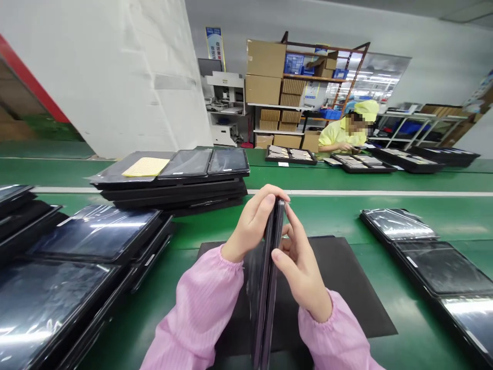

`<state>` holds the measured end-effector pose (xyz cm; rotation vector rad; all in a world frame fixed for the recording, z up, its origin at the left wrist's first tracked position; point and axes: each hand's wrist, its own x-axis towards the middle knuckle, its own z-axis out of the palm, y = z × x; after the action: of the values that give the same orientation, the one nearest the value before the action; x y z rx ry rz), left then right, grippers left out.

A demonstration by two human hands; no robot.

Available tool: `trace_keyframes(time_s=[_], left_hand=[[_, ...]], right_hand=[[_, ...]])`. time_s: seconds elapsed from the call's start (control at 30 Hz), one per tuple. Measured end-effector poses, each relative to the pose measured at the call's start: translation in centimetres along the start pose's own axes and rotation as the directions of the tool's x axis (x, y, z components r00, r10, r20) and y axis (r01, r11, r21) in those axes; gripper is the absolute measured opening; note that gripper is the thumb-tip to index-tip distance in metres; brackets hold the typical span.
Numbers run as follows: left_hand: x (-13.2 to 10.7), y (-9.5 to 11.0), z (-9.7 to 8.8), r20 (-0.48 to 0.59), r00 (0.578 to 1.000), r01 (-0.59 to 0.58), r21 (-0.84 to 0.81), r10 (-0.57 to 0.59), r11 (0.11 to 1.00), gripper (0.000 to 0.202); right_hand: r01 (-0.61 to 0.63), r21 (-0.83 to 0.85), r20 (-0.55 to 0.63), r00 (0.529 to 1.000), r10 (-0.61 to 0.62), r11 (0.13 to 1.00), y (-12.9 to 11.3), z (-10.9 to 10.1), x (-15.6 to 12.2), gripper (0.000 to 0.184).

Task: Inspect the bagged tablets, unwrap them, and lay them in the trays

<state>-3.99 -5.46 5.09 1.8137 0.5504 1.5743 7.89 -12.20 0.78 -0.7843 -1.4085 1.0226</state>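
A thin dark tablet (pixel 266 303) stands on its edge in front of me, seen nearly edge-on, with a seam running along its side. Its faces are mostly out of sight, though something like clear film shows on the left one. My left hand (pixel 250 223) is closed on the upper left, fingers over the top corner. From the other side, my right hand (pixel 302 264) grips it, thumb against the edge and fingertips near the top. Beneath lies a black mat (pixel 346 288); the tablet's lower end runs out of view.
Stacked black trays with film-covered screens (pixel 96 231) fill the left. Another tray stack (pixel 173 187) behind carries a yellow paper (pixel 146 167). To the right lies a tray of screens (pixel 442 267). Across the green bench (pixel 327 205), a person in yellow (pixel 342 133) works beside trays of parts (pixel 362 162).
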Motion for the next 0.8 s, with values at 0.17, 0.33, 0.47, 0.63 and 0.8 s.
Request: trace_keyframes(time_s=[0.17, 0.33, 0.47, 0.63, 0.8], left_hand=[[-0.7, 0.2, 0.1, 0.164, 0.986, 0.008, -0.041, -0.001, 0.999, 0.028], [-0.4, 0.4, -0.9, 0.410, 0.911, 0.084, -0.087, -0.041, 0.993, 0.037], [-0.5, 0.9, -1.3, 0.478, 0.877, 0.105, -0.087, -0.051, 0.991, 0.045], [-0.8, 0.9, -1.4, 0.487, 0.871, 0.133, -0.099, -0.068, 0.986, 0.047], [-0.7, 1.0, -1.1, 0.492, 0.870, 0.085, -0.087, -0.032, 0.993, 0.047]], right_hand=[[-0.002, 0.146, 0.049, 0.999, -0.005, 0.989, -0.3, -0.9, 0.5, 0.070], [0.051, 0.101, -0.027, 0.998, -0.049, 0.994, -0.4, -0.8, 0.4, 0.068], [0.085, 0.100, 0.015, 0.996, -0.087, 0.991, -0.2, -1.0, 0.2, 0.073], [0.144, 0.025, 0.070, 0.987, -0.146, 0.989, 0.2, -1.5, -0.1, 0.077], [0.153, -0.017, 0.065, 0.986, -0.152, 0.988, -0.1, -1.3, -0.2, 0.078]])
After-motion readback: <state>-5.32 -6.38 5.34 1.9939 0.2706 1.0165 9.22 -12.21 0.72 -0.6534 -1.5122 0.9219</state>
